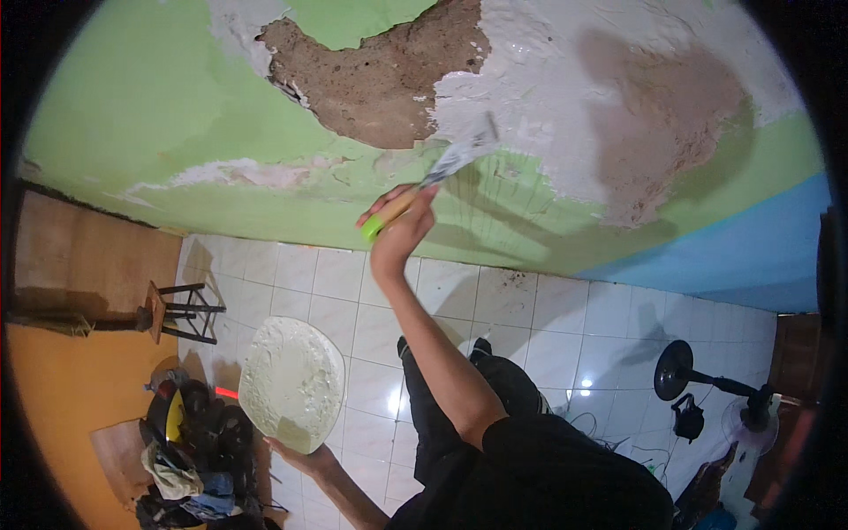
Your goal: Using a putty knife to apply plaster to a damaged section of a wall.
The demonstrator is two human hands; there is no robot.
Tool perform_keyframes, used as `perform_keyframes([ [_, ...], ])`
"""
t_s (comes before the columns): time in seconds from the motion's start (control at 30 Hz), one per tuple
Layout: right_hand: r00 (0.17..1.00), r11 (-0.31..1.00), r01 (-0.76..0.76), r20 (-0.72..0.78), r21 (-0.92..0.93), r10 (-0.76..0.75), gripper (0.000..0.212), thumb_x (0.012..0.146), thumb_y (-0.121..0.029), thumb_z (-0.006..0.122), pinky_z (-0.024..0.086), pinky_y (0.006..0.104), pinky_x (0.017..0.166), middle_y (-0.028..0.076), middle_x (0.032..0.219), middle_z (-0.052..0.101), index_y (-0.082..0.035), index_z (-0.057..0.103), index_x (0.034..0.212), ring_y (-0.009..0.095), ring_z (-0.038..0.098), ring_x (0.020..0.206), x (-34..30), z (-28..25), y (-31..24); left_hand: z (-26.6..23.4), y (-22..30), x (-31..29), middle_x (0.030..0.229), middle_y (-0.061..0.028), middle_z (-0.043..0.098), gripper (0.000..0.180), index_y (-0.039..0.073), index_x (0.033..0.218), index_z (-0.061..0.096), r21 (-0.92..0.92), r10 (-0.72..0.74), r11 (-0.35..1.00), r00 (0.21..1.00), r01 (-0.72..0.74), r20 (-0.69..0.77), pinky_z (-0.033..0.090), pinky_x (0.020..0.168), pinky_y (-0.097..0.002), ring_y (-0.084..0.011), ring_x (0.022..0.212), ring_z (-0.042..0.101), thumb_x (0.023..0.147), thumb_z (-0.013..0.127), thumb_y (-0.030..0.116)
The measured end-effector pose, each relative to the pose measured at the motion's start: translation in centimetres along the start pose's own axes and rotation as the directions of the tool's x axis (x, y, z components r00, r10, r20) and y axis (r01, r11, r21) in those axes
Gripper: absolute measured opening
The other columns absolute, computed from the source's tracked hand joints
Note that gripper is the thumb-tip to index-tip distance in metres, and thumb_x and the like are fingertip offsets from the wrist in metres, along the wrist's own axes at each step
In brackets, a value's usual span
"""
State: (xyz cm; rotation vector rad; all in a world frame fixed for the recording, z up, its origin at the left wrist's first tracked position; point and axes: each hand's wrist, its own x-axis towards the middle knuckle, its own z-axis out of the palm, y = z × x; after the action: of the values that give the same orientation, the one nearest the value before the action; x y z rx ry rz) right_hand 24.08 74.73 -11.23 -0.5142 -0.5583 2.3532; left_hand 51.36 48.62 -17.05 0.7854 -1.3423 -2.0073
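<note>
The left hand holds a pale tray of white paste by its lower edge, while the right hand closes around the wooden, green-butted handle of a putty knife, its long axis slanting and its whitened blade pointing up and to the right. The blurred blade lies over the lower edge of the white coating on a green wall, right of a bare brown patch, though contact cannot be told. Beyond, a stool stands near the tiled floor's left edge.
</note>
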Motion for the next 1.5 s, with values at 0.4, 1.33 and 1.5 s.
perform_keyframes([
  [0.4, 0.985, 1.0, -0.014, 0.17, -0.024, 0.018, 0.059, 0.102, -0.057, 0.028, 0.044, 0.032, 0.037, 0.009, 0.055, 0.05, -0.006, 0.046, 0.076, 0.019, 0.05, 0.041, -1.8, 1.4, -0.8, 1.0, 0.3, 1.0, 0.149, -0.0142, 0.038, 0.072, 0.004, 0.148, 0.032, -0.017, -0.005, 1.0, 0.997, 0.006, 0.071, 0.032, 0.113, -0.0487, -0.0301, 0.136, 0.038, 0.098, 0.043, 0.055],
  [1.33, 0.998, 0.995, 0.068, 0.011, 0.069, -0.069, 0.06, 0.103, -0.055, 0.028, 0.048, 0.0339, 0.046, 0.008, 0.06, 0.05, -0.006, 0.048, 0.076, 0.019, 0.052, 0.048, 2.2, 6.1, -8.2, 7.4, 1.4, 0.0, 0.148, -0.0132, 0.038, 0.064, 0.008, 0.147, 0.035, -0.055, -0.016, 0.998, 0.989, 0.024, 0.145, 0.034, 0.112, -0.0484, -0.0301, 0.136, 0.038, 0.098, 0.043, 0.049],
  [1.5, 0.963, 0.996, -0.085, 0.258, 0.017, 0.077, 0.058, 0.104, -0.05, 0.031, 0.044, 0.0294, 0.049, 0.007, 0.063, 0.052, -0.005, 0.049, 0.073, 0.016, 0.053, 0.049, -1.7, 6.2, -6.9, 7.7, 1.0, -0.9, 0.148, -0.0124, 0.04, 0.06, 0.007, 0.146, 0.036, -0.081, -0.036, 0.995, 0.987, 0.049, 0.158, 0.033, 0.113, -0.0444, -0.0287, 0.136, 0.039, 0.1, 0.043, 0.044],
])
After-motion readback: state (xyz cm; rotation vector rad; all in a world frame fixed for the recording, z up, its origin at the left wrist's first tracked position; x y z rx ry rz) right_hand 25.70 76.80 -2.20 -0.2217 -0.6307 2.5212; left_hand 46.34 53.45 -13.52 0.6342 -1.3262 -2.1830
